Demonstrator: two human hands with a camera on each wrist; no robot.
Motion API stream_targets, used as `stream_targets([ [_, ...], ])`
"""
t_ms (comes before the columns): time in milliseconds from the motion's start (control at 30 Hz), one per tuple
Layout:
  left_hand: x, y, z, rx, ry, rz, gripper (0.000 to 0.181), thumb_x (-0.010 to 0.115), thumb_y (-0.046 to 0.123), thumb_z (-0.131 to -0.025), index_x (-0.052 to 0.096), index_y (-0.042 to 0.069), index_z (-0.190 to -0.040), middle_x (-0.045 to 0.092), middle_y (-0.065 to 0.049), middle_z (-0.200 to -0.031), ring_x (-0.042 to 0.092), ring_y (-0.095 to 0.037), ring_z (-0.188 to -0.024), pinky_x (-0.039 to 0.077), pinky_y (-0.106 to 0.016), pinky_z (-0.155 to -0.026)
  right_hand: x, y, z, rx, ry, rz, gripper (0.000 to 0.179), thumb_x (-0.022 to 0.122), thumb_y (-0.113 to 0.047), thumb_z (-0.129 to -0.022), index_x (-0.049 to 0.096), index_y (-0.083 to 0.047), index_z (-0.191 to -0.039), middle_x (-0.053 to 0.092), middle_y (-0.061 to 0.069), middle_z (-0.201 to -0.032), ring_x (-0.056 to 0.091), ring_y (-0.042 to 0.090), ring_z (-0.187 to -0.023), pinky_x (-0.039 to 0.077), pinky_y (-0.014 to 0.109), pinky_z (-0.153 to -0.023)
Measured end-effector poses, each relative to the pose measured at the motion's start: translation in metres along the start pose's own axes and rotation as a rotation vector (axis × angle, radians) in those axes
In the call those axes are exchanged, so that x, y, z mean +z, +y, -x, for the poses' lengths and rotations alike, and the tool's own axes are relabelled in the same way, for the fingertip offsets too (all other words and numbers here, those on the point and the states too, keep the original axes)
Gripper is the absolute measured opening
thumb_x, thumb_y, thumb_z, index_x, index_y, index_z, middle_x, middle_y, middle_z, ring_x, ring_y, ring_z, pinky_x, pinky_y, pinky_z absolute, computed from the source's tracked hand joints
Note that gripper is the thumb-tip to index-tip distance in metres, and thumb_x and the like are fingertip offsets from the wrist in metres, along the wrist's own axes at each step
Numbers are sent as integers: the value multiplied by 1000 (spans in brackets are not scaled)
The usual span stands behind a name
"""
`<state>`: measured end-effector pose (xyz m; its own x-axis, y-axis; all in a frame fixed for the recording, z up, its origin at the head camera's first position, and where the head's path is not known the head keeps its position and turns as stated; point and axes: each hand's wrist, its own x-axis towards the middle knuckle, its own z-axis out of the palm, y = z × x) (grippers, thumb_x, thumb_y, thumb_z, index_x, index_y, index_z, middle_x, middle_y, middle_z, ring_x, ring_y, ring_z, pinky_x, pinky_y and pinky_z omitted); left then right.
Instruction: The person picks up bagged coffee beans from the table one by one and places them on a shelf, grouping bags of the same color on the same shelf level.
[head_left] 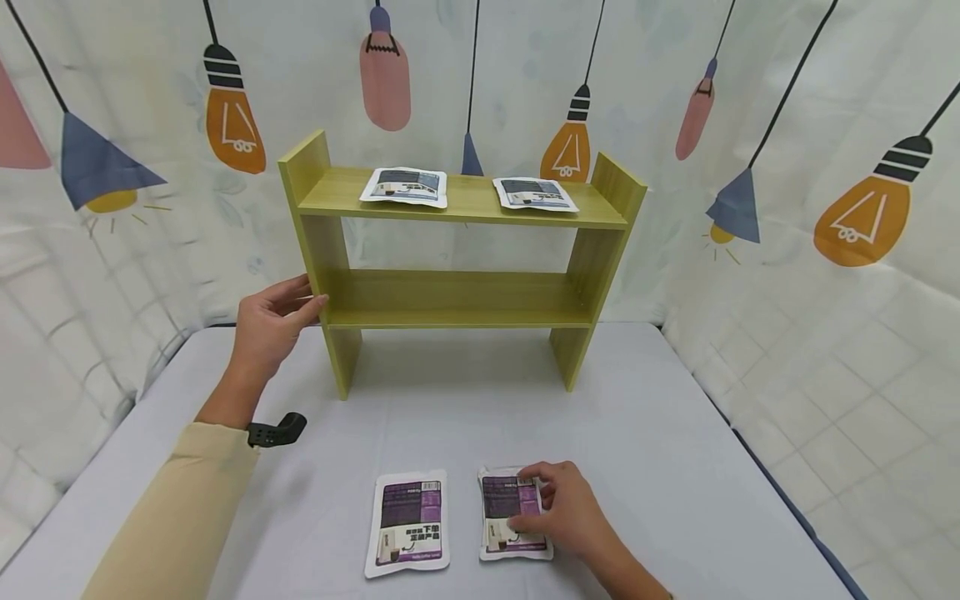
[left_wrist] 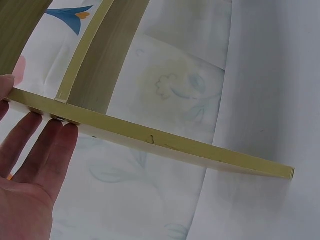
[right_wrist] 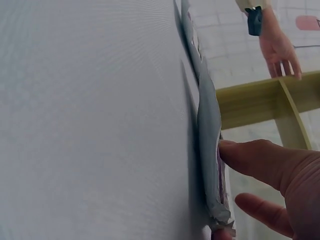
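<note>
The fingers of the right hand [head_left: 566, 510] are bent to a narrow spread on the right-hand purple pouch [head_left: 495, 504] at the lower centre of the frame, thumb on its printed face and a fingertip at its end edge; grip firmness cannot be told; the fingers of the left hand [head_left: 272, 323], at centre left, lie behind the left side panel [head_left: 318, 250], its front edge pinched against the thumb; the step in hand appears to be taking hold of the pouch; for good results, seat a fingertip under the rim, oppose it with the thumb and apply light, even pressure, since the packet looks soft and may crease; use the left hand only to steady the panel, as a pull could tilt the shelf unit [head_left: 457, 298]; count: purple pouches, two, the second one [head_left: 408, 525] lying just left of the first on the table [head_left: 660, 467]; pouches on the top board, upper centre, two, one at left [head_left: 406, 186] and one at right [head_left: 536, 195]; shelf unit, one, with two boards and two side panels; wristband [head_left: 277, 430], one, at lower left; orange bulb prints [head_left: 238, 133] on the backdrop, three.
</note>
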<state>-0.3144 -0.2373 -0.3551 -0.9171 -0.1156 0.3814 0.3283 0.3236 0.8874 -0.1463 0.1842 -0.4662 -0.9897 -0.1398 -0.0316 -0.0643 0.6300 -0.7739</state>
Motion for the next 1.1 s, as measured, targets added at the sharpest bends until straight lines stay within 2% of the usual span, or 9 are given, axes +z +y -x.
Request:
stream_targets([
  [400,1,2,0,-4,-3,-10,54,75,31,-95,60,17,-145,66,-2,-139,66,9,-101,58,-11,-79,3,-1,1,-30,-1,-17,53,97,-19,-63,74,-15,-110,53,11,-102,57,16,-80,47,20,-63],
  [733,0,2,-1,-1,-4,0,55,75,30,-94,60,16,-145,66,-2,-139,66,10,-102,59,-12,-79,2,-7,2,-33,-42,-37,51,95,-17,-66,73,-13,-111,52,12,-102,57,18,-80,47,21,-60],
  [1100,-1,3,2,14,-5,8,53,75,28,-95,60,17,-145,67,2,-135,66,8,-102,60,-13,-78,3,-6,1,-49,-42,13,48,96,-21,-67,75,-17,-110,58,7,-98,57,16,-81,47,21,-63],
])
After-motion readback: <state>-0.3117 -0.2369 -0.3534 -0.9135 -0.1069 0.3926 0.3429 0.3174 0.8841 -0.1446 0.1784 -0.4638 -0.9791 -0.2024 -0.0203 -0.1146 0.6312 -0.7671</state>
